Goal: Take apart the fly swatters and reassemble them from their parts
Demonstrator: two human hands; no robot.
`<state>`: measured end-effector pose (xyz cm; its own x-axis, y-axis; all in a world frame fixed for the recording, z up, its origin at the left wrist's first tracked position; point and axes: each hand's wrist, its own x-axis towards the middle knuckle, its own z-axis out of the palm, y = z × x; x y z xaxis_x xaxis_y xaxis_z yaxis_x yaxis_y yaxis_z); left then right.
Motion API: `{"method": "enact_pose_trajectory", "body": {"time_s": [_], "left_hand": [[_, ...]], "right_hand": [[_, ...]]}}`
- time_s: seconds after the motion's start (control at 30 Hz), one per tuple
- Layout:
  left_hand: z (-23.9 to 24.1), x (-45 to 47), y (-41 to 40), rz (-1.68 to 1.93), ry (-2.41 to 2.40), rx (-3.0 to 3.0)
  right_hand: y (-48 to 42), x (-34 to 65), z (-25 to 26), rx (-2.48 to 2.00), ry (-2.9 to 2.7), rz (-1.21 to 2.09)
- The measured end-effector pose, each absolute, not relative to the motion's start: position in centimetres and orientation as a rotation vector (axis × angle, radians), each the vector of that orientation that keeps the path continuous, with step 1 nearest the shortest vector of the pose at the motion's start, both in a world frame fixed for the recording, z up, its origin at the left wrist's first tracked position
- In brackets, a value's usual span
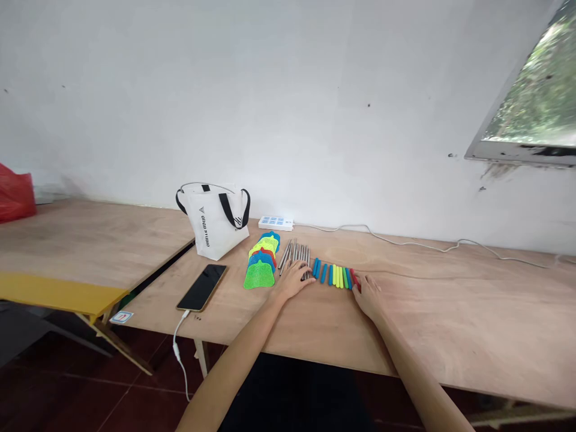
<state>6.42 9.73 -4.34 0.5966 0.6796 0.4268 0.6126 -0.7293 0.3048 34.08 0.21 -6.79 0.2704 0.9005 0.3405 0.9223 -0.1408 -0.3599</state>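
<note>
From my remote seat I see the left hand (293, 284) spread low over the near ends of the metal rods (300, 251), the right hand (369, 296) with fingertips at the red tube (354, 276); I can't tell whether either grips. The coloured tubes (337, 276) lie side by side on the bench (450, 318) between the hands, perhaps so each stays separately reachable. The mesh pieces (259, 275) overlap left of the rods, probably to save room.

Wooden table (472, 324): white bag (216, 231) far left, phone (202, 288) nearer; power strip (276, 224) far; left to right, mesh pieces (260, 275), metal rods (297, 252), coloured sticks (337, 276).
</note>
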Motion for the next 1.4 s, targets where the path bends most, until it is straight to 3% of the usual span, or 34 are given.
{"method": "enact_pose_trajectory", "body": {"time_s": [0.6, 1.4], "left_hand": [[-4.6, 6.5, 9.8, 0.868, 1.077, 2.713], [-4.8, 6.5, 10.1, 0.814, 1.099, 2.673]], "right_hand": [[1.1, 31.3, -7.3, -1.657, -1.734, -0.119], [1.0, 32.7, -7.4, -1.732, -1.859, -0.524]]}}
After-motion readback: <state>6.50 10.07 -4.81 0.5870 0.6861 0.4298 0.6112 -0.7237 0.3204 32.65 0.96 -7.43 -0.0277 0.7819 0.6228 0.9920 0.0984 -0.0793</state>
